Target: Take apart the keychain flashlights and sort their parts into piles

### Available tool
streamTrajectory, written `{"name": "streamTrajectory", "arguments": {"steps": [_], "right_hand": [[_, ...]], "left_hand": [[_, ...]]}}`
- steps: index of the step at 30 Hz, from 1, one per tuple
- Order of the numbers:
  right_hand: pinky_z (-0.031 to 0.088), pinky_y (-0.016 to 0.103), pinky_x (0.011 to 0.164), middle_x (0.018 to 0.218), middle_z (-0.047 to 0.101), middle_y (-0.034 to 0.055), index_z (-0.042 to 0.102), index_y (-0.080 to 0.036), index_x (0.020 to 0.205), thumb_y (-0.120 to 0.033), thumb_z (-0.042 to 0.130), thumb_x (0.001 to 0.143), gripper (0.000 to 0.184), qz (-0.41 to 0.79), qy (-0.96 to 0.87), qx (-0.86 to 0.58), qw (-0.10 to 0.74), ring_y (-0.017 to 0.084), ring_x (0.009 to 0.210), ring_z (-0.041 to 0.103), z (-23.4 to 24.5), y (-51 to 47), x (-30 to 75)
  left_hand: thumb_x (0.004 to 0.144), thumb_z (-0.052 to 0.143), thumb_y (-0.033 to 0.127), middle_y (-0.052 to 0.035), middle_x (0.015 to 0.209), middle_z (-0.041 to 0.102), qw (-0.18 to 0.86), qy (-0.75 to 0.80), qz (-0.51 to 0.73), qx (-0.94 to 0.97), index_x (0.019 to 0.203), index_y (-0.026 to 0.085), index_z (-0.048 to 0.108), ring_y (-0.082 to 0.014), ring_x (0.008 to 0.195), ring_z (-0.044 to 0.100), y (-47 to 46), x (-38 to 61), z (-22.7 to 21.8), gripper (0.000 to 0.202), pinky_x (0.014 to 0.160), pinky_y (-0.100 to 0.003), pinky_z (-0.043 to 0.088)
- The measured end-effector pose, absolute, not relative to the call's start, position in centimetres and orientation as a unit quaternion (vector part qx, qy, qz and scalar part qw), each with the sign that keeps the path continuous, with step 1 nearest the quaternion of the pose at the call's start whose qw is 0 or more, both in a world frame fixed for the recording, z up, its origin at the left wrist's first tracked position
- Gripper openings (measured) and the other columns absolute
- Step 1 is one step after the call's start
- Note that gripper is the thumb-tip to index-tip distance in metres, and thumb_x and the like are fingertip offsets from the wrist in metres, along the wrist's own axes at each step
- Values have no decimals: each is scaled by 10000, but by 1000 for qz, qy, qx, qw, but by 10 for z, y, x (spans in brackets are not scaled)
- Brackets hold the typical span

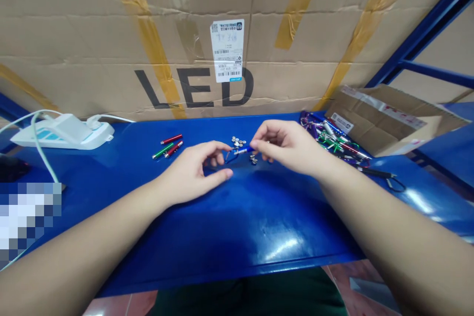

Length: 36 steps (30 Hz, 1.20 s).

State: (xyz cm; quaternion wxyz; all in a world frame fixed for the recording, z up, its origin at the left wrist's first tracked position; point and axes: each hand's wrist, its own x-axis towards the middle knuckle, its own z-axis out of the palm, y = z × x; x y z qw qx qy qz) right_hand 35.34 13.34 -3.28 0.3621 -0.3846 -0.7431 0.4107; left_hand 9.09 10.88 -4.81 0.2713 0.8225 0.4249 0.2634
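Observation:
My right hand (279, 145) pinches a small blue metal tube with a carabiner clip, which looks like a keychain flashlight (242, 150), between thumb and fingers. The clip points left, toward my left hand (202, 168). That hand has its thumb apart from its curled fingers, and its index fingertip is at the clip; whether it touches is hard to tell. Behind the tube lies a small pile of silver button cells (237, 141). More small silver pieces (253, 159) sit just below the tube, partly near my right fingers.
Red and green tubes (168, 148) lie left on the blue table (229, 237). At right, a pile of coloured carabiner tubes (336, 140) borders an open cardboard box (385, 118). A white power strip (66, 131) with cables stands far left. A large carton (192, 34) walls the back.

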Motion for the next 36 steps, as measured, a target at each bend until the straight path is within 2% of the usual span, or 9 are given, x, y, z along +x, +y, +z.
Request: {"name": "streamTrajectory", "arguments": {"steps": [3, 6, 10, 15, 19, 23, 27, 31, 36], "right_hand": [[467, 275, 592, 728, 684, 20, 666, -183, 824, -495, 780, 872, 336, 389, -771, -363, 351, 144, 644, 602, -34, 123, 340], [446, 267, 580, 719, 658, 8, 656, -177, 817, -500, 799, 855, 354, 415, -755, -357, 360, 130, 629, 569, -36, 123, 334], [456, 255, 548, 680, 610, -31, 625, -183, 906, -478, 867, 789, 399, 497, -699, -346, 380, 114, 576, 559, -41, 124, 329], [581, 312, 742, 872, 695, 25, 622, -181, 1125, -341, 792, 867, 348, 527, -698, -308, 373, 156, 771, 679, -49, 120, 319], [588, 342, 855, 1044, 715, 74, 652, -173, 1086, -268, 742, 889, 236, 481, -729, -308, 377, 179, 926, 701, -52, 120, 321], [597, 350, 865, 1043, 739, 77, 648, -169, 1096, -272, 766, 870, 275, 561, -691, -303, 341, 186, 944, 722, -54, 125, 324], [581, 292, 713, 817, 710, 17, 660, -160, 1018, -327, 809, 851, 280, 597, -672, -299, 320, 134, 728, 670, -55, 128, 324], [565, 259, 631, 722, 678, -5, 625, -171, 882, -427, 831, 850, 330, 578, -671, -332, 324, 111, 633, 630, -52, 127, 325], [584, 259, 581, 733, 697, -6, 571, -193, 929, -422, 731, 940, 279, 593, -657, -346, 311, 120, 596, 661, -51, 125, 326]], "left_hand": [[917, 710, 460, -55, 1029, 739, 329, 381, 277, 818, 1196, 232, 709, -209, 911, 682, 105, 98, -51, 360, 852, -340, 552], [926, 701, 428, -38, 895, 707, 338, 387, 294, 806, 994, 208, 737, -185, 810, 653, 105, 100, -52, 233, 776, -323, 536], [902, 724, 425, -36, 859, 685, 424, 392, 285, 765, 931, 180, 704, -165, 753, 623, 104, 103, -53, 248, 711, -302, 530], [768, 865, 326, -20, 785, 703, 580, 395, 304, 644, 938, 147, 691, -140, 690, 656, 107, 108, -59, 302, 663, -262, 558], [720, 923, 274, -9, 730, 733, 627, 372, 389, 562, 877, 148, 677, -141, 680, 721, 113, 105, -59, 317, 645, -232, 594], [675, 970, 231, -16, 792, 788, 641, 352, 450, 514, 830, 154, 674, -137, 709, 763, 115, 101, -57, 343, 689, -224, 628], [638, 996, 232, -25, 868, 818, 639, 350, 452, 515, 832, 156, 711, -139, 771, 783, 116, 98, -59, 353, 777, -237, 643], [697, 962, 281, -27, 880, 812, 565, 387, 430, 588, 923, 165, 763, -125, 773, 758, 120, 93, -64, 323, 752, -216, 615], [777, 881, 328, -51, 871, 794, 460, 406, 384, 690, 916, 150, 741, -162, 770, 751, 119, 93, -66, 266, 731, -268, 614]]}}
